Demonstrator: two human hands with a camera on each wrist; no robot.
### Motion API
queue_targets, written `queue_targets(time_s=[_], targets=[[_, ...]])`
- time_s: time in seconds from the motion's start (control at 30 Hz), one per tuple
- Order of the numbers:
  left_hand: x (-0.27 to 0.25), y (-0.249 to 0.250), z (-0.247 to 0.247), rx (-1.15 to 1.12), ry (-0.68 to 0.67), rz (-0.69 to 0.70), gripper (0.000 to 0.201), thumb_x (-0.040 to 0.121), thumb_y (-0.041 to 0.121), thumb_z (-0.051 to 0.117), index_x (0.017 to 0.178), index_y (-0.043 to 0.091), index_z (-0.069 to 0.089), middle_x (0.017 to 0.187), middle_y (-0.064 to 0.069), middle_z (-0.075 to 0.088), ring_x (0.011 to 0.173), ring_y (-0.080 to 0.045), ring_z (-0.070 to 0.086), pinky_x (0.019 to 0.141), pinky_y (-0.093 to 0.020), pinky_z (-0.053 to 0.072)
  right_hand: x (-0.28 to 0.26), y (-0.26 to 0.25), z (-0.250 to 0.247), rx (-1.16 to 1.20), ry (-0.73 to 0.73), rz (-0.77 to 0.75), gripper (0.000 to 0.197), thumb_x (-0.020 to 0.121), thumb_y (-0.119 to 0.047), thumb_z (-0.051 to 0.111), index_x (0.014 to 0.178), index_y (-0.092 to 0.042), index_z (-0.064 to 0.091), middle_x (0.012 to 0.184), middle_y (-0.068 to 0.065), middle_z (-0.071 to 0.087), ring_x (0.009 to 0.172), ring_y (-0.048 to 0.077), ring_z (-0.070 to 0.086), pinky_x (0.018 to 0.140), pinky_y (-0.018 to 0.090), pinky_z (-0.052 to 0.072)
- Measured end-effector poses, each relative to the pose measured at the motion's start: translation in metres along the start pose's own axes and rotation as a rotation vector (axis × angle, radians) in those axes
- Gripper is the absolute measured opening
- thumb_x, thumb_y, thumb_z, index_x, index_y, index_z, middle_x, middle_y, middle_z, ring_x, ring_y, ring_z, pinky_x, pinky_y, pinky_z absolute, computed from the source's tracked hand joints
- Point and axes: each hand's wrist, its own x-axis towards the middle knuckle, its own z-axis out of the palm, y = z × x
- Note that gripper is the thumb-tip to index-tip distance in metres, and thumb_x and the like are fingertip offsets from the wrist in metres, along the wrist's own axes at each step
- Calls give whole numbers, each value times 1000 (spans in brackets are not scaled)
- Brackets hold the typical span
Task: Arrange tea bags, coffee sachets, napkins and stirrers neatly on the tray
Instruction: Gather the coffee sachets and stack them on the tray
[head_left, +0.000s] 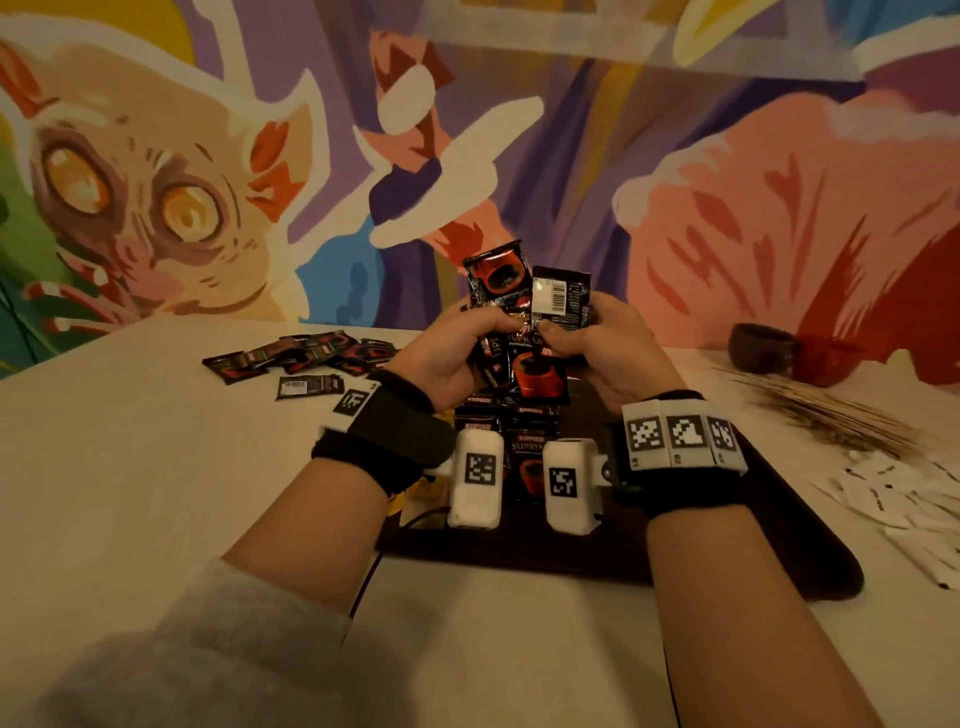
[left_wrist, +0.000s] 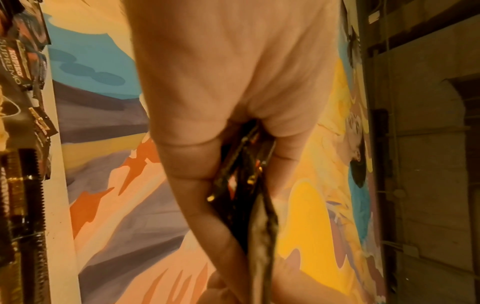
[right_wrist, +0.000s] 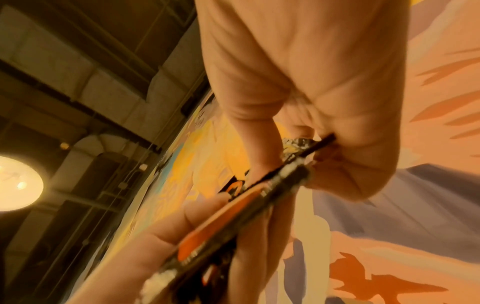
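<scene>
fingers (head_left: 470, 332) of the left hand (head_left: 441, 358) curl round a fanned bunch of black-and-red coffee sachets (head_left: 524, 332), thumb pressed on the front, while the right hand (head_left: 613, 348) pinches the same bunch from the other side, its thumb on a sachet that shows its barcode back; the bunch is held up at the centre of the head frame, above the dark tray (head_left: 753, 561). more sachets lie in a neat stack on the tray (head_left: 506, 421), just below the hands, partly hidden by the wrist cameras. a loose pile of sachets (head_left: 301, 358) rests on the pale tabletop (head_left: 130, 467) at centre left, well apart from the tray. at the right edge lie thin wooden stirrers (head_left: 831, 410) and white paper packets (head_left: 893, 493), what they are being too blurred to tell, with a dark bowl (head_left: 761, 348) behind them. a painted mural (head_left: 156, 182) fills the upper frame. in the left wrist view the sachets (left_wrist: 249, 185) sit edge-on between the curled fingers (left_wrist: 189, 162); the right wrist view shows them (right_wrist: 233, 216) gripped between thumb and fingers (right_wrist: 254, 148).
</scene>
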Motion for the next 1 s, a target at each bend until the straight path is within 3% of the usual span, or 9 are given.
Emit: queue_targets(time_s=[0.13,0.23,0.33,0.5,0.6,0.73,0.87,1.0], targets=[[2,3,-3,-1,53,75,41,89,-6,48,130,0,48,112,-20,63,95,-29,65,84,-44,54,-3,9,-4,110,-48,70,35,83,7,59,115,-7,58,103,10,68,93,25,67,66,34,58],[1,4,-3,20,76,108,30,90,-5,49,117,6,54,103,-15,65,91,-27,65,79,-42,55,-7,13,-6,103,-117,105,37,84,6,58,119,-10,56,102,6,68,92,20,66,62,30,58],[-1,4,-3,22,90,134,24,90,-5,52,107,12,56,102,-13,66,93,-27,65,82,-45,54,-11,16,-7,76,-135,106,41,83,7,59,122,-8,55,107,9,68,94,22,66,67,31,59],[-2,4,-2,14,51,86,32,92,5,53,125,8,52,116,-17,63,103,-29,63,90,-48,51,-10,19,-8,58,-80,89,39,80,8,62,116,-9,60,100,8,71,89,21,69,62,29,58],[-4,8,-3,-123,45,7,36,92,11,48,128,5,51,109,-13,64,94,-25,64,83,-42,53,-9,20,-12,79,-64,104,32,81,10,60,105,-11,63,91,4,71,82,19,69,61,29,59],[-4,10,-7,-146,94,11,21,94,6,43,113,6,52,99,-12,64,80,-22,66,54,-31,56,-9,22,-14,111,-35,116,30,80,10,60,99,-13,64,91,6,71,82,20,68,63,32,59],[-4,12,-10,-164,91,76,20,95,-3,41,104,9,52,99,-14,65,84,-25,67,57,-34,59,-9,21,-15,114,-25,99,29,81,10,60,98,-14,65,97,8,70,90,24,68,73,36,58],[-4,12,-10,-119,74,85,24,93,-6,43,109,10,50,105,-14,63,87,-25,67,58,-34,59,-10,20,-14,159,-1,77,30,81,10,59,105,-8,64,103,13,70,94,28,68,79,43,57]])
